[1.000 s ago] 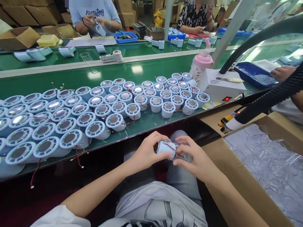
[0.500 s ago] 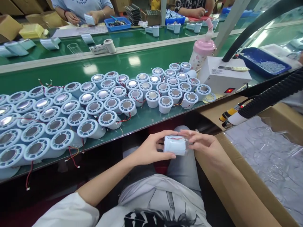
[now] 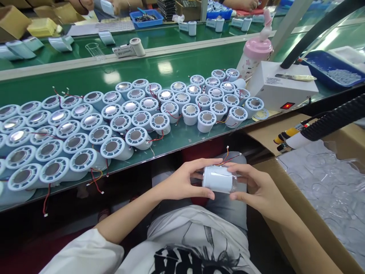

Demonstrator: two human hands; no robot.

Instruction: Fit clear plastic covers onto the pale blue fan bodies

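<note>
Above my lap, my left hand is closed round the flanged end of a light-blue cylindrical motor housing. A clear plastic sleeve surrounds the housing's right part. My right hand grips that clear end, thumb below and fingers above. Thin red, yellow and black wires stick up from the top of the housing, with a small white plug at the tip. On the green bench stand many similar light-blue housings, with round metal discs on top and wires trailing from some.
To my right sits a cardboard box of clear plastic sleeves. A white device with a red lit switch, a black hose, a pink cup and a blue tray are at the right. Co-workers' hands show across the bench.
The wires now stand out above the housing instead of lying along it. My right thumb has come under the clear end, and both hands appear slightly further right and lower in view.
</note>
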